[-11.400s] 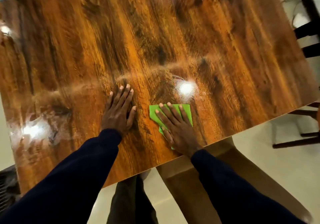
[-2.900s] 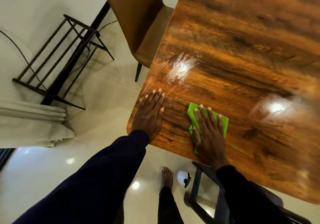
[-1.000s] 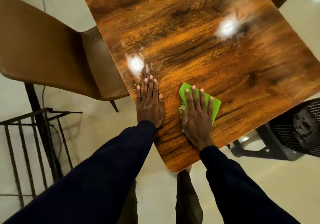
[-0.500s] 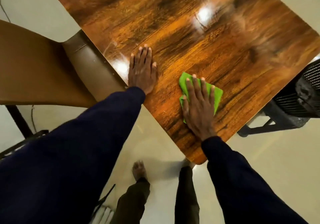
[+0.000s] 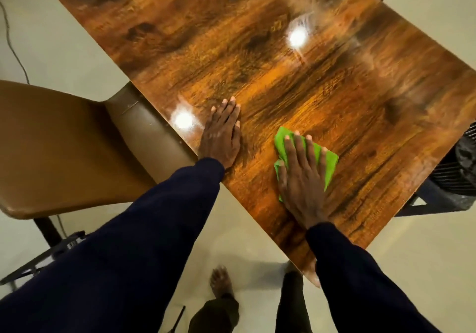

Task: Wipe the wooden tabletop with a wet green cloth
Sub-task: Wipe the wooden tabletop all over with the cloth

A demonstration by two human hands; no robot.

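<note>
My right hand [image 5: 302,178] lies flat on the green cloth [image 5: 329,161], fingers straight and slightly spread, palm pressing it onto the desk [image 5: 257,49] near the corner closest to me. The cloth is bunched under my palm, with green showing past my fingertips and along both sides of my fingers. My left hand [image 5: 221,137] is also flat and open, fingers together, resting bare on the wood right at the desk's edge beside the brown chair [image 5: 64,147]. It holds nothing and serves only as a brace.

To do this stroke well, I judge that the pressure should come from the whole palm, not just the fingertips, so the cloth stays spread instead of rolling up under my hand. The folded edge near my thumb looks thick, and flattening it would give a wider wet track.

Pale hazy streaks show around the bright reflections farther up the desk, so I read that part as worth another pass. Long overlapping strokes along the grain should leave fewer arcs than short scrubs.

The corner under my right wrist is close to the drop, so I would run the cloth up to the edge without letting it slide off. The left hand should rest lightly, or its print will need wiping too.
</note>
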